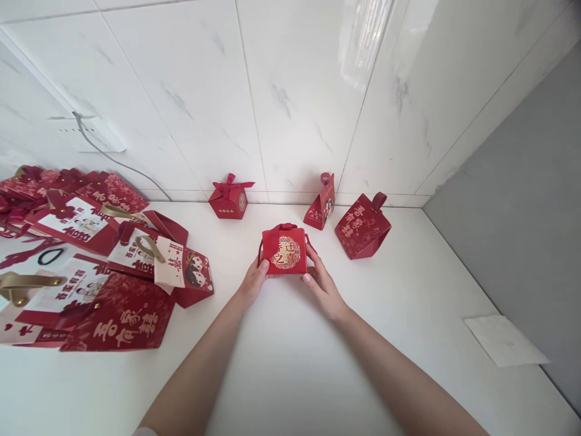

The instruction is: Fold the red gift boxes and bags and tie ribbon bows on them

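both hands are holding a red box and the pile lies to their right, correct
The side is wrong: in the head view, the pile lies to their left. The left hand and right hand do hold a red box.

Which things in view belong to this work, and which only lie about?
Probably in the work:
red box, between left hand and right hand
three red boxes near the wall
red packaging at left

Probably lying about:
white sheet at right
grey cable

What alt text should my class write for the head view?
A person's left hand and right hand hold a red, gold-printed, ribbon-topped cardboard box by its sides. Beyond it stand three red gift boxes near a white marbled-tile wall; more red boxes lie heaped at left.
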Demonstrator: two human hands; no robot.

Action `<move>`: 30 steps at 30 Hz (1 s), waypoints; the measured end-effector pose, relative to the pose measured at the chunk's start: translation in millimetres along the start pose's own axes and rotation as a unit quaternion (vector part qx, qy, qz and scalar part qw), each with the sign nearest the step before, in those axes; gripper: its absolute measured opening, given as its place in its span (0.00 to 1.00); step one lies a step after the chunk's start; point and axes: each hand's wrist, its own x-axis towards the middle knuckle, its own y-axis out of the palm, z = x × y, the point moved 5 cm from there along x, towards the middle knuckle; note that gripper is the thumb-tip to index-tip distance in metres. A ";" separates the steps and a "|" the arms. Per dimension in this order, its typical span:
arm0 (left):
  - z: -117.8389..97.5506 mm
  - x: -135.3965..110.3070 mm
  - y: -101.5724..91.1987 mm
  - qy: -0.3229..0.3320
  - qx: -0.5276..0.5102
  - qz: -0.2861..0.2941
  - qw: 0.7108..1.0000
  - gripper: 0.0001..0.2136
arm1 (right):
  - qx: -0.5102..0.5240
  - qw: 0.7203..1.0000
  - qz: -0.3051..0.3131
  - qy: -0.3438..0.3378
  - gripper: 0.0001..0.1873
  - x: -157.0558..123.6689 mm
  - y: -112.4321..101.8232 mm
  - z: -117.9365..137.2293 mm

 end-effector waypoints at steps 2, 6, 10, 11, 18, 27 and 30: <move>0.5 0.3 -0.4 -0.002 -0.001 0.000 1.000 0.35 | 0.001 1.000 0.000 0.001 0.34 0.1 0.0 -0.7; 0.5 0.4 -0.5 -0.002 -0.003 -0.001 1.000 0.34 | -0.002 1.000 -0.004 0.004 0.33 0.8 -0.2 -2.4; -0.1 0.4 0.1 0.000 -0.004 0.004 1.000 0.34 | -0.004 1.000 -0.002 0.008 0.34 1.2 0.1 -3.1; 0.1 0.5 -0.1 0.001 -0.005 0.004 1.000 0.34 | -0.005 1.000 -0.001 0.009 0.34 1.2 0.1 -3.0; -0.1 0.0 2.0 0.002 0.006 -0.008 1.000 0.28 | -0.017 0.998 -0.048 -0.029 0.35 0.4 -2.7 5.0; -21.0 -4.0 20.4 0.066 -0.010 0.069 0.995 0.36 | -0.130 0.981 -0.088 -0.111 0.34 -4.3 0.4 24.3; -22.8 -3.3 15.9 0.071 -0.023 0.041 0.996 0.39 | -0.140 0.978 -0.051 -0.145 0.30 -7.7 7.0 29.1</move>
